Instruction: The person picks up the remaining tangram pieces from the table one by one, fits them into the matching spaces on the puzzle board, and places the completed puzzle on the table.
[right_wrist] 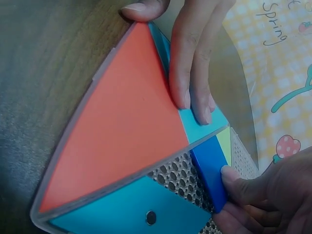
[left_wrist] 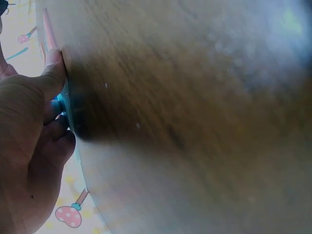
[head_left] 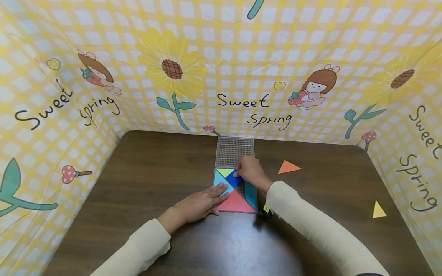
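Pinches a dark blue piece between thumb and fingers of the right hand, at the tray, beside a light green triangle. Rests straight fingers of the left hand on a light blue triangle. Farther right, on the table: an orange triangle, a yellow triangle.

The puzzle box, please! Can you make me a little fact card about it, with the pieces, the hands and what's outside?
Box: open, on the brown table
Lid: folded back, full of little holes
Pieces inside: red triangle, light blue piece, yellow-green piece, teal piece
Right hand: pinches the dark blue piece
Left hand: fingers rest on the light blue piece
Outside, right of the box: orange triangle, yellow triangle
Uncovered spot: beside the teal piece, holes showing
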`<move>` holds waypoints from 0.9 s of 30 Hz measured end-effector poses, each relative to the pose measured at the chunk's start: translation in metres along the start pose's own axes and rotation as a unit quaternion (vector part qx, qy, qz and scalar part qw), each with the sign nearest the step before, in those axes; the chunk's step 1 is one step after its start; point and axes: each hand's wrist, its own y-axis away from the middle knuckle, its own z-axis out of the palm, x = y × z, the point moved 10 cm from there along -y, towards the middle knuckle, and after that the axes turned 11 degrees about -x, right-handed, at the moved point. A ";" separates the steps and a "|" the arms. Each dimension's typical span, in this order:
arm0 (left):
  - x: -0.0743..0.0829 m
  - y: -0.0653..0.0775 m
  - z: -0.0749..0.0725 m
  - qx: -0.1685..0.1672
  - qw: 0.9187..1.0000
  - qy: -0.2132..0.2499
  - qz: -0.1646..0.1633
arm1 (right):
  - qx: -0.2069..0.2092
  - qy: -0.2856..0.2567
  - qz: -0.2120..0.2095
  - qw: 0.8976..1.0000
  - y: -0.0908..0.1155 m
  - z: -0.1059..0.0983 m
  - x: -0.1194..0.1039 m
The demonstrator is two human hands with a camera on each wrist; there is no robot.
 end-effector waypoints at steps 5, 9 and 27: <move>0.000 -0.002 0.002 -0.011 1.000 -0.003 -0.005 | 0.008 0.020 0.007 1.000 -0.002 -0.002 0.000; -0.001 0.000 0.002 -0.015 1.000 -0.008 -0.014 | 0.008 0.028 -0.001 1.000 -0.004 -0.001 -0.003; -0.002 0.000 0.001 -0.012 1.000 -0.003 -0.010 | 0.012 0.036 -0.026 0.999 0.004 -0.003 -0.010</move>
